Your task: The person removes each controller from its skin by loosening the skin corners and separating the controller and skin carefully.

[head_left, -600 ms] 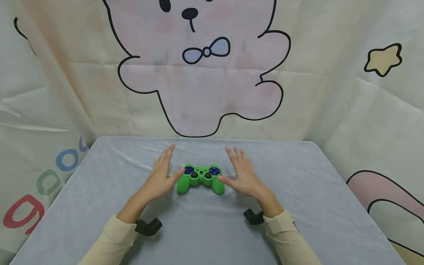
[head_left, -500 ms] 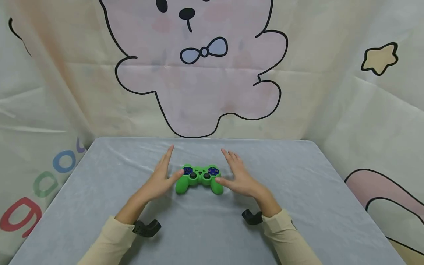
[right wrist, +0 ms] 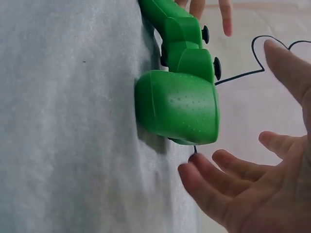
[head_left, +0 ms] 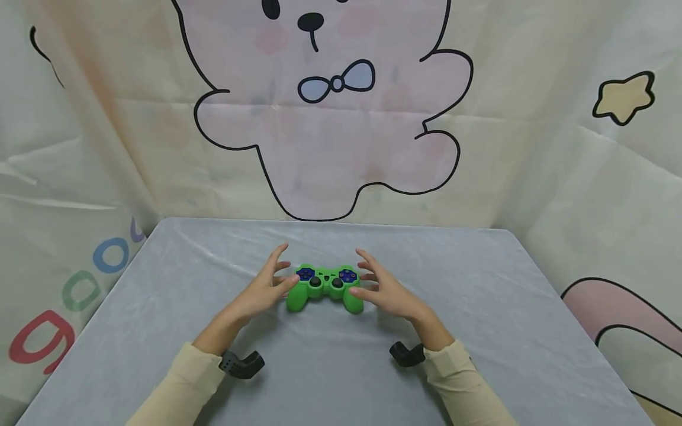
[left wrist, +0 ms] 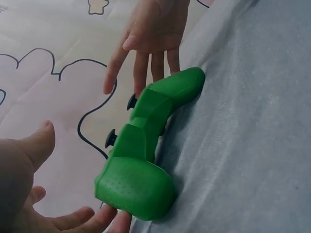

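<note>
A green game controller (head_left: pixel 326 280) with dark blue button pads and two black thumbsticks lies on the cloth, its grips toward me. At its left side is my left hand (head_left: pixel 261 294), thumb raised and fingers loosely bent. In the left wrist view, fingertips of that hand reach the lower edge of the controller's (left wrist: pixel 136 182) near grip; whether they touch is unclear. My right hand (head_left: pixel 391 294) stands at the other side in the same loose pose. The right wrist view has its fingertips just apart from the controller's (right wrist: pixel 180 104) rounded grip. Neither hand grips it.
A pale blue-grey cloth covers the table (head_left: pixel 330 378). Behind it hangs a curtain (head_left: pixel 506 118) with a cartoon bear print. Black wrist mounts (head_left: pixel 242 364) jut inward from both beige sleeves (head_left: pixel 183 384), above the cloth.
The fingers of both hands have gone from nearly straight to loosely bent, around the controller's sides. The controller stays where it lay; the head view has shifted slightly.
</note>
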`<state>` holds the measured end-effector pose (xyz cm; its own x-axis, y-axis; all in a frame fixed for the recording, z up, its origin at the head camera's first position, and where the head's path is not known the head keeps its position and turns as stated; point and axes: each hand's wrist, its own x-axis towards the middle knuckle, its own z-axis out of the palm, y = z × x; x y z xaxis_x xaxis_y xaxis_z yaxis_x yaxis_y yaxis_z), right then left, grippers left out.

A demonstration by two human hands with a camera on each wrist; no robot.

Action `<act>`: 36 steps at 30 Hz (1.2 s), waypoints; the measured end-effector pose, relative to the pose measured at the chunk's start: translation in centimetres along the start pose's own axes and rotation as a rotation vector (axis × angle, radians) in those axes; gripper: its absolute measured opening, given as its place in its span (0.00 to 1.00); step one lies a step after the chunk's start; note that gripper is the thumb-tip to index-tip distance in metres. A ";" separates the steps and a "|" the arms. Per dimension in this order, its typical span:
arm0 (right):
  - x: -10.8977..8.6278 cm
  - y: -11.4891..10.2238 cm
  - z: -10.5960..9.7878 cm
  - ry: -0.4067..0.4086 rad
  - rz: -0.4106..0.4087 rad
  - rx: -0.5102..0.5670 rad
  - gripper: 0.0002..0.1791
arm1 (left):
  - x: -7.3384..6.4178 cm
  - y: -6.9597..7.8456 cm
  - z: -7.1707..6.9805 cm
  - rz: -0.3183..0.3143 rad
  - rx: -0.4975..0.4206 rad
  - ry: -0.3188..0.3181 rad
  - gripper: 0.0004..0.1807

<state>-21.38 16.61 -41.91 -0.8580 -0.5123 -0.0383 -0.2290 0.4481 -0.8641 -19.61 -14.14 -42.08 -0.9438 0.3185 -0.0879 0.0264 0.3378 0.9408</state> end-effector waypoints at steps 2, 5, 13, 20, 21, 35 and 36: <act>0.1 0.1 0.0 0.000 0.001 0.002 0.49 | 0.2 -0.2 0.2 0.020 -0.017 0.001 0.43; 0.2 0.3 0.2 0.008 0.002 -0.018 0.49 | 0.4 -0.5 0.4 0.038 -0.013 0.019 0.43; 0.4 1.0 1.4 -0.038 0.023 -0.012 0.48 | 0.1 -1.3 -0.1 0.021 0.051 -0.003 0.45; 0.6 1.5 1.2 -0.054 -0.012 -0.022 0.47 | 0.4 -1.7 0.3 0.053 0.102 -0.028 0.46; 0.6 1.6 1.2 -0.059 -0.023 -0.020 0.47 | 0.4 -1.7 0.4 0.060 0.110 -0.029 0.45; 1.0 2.0 1.2 -0.044 -0.049 -0.010 0.44 | 0.8 -1.8 1.0 0.099 0.101 0.029 0.50; 1.0 1.9 1.1 -0.043 -0.054 -0.004 0.44 | 0.8 -1.7 1.0 0.103 0.103 0.029 0.50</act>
<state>-22.20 16.14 -44.19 -0.8237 -0.5669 -0.0128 -0.2765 0.4213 -0.8637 -20.08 -13.61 -44.05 -0.9435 0.3308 0.0179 0.1554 0.3941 0.9059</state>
